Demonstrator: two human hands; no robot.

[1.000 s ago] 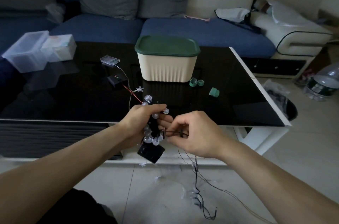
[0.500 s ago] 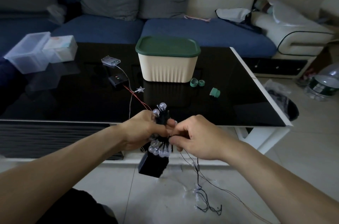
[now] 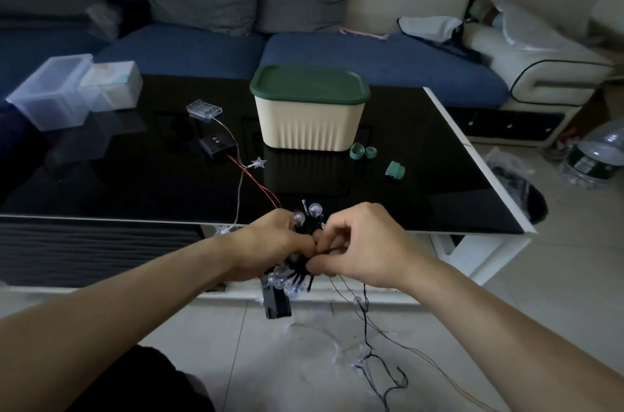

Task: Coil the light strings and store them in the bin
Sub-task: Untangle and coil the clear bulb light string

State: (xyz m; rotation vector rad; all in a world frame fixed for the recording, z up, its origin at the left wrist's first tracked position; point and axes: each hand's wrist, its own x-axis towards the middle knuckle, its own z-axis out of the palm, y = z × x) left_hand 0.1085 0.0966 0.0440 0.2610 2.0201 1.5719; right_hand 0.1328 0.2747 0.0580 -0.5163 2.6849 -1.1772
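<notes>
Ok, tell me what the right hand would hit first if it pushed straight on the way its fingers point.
The right hand points left, fingers pinching the black wire. It would meet the coiled bundle of bulbs almost at once, then the left hand gripping it. Depth looks about equal.

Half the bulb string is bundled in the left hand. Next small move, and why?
Probably one more wrap: the right hand pulls up slack and lays it round the bundle gripped by the left hand. Loose wire trails to the floor, and the bin is lidded, so storing would be premature.

one lidded bin [image 3: 309,123], two clear boxes [image 3: 50,94], three green caps [image 3: 356,151].
</notes>
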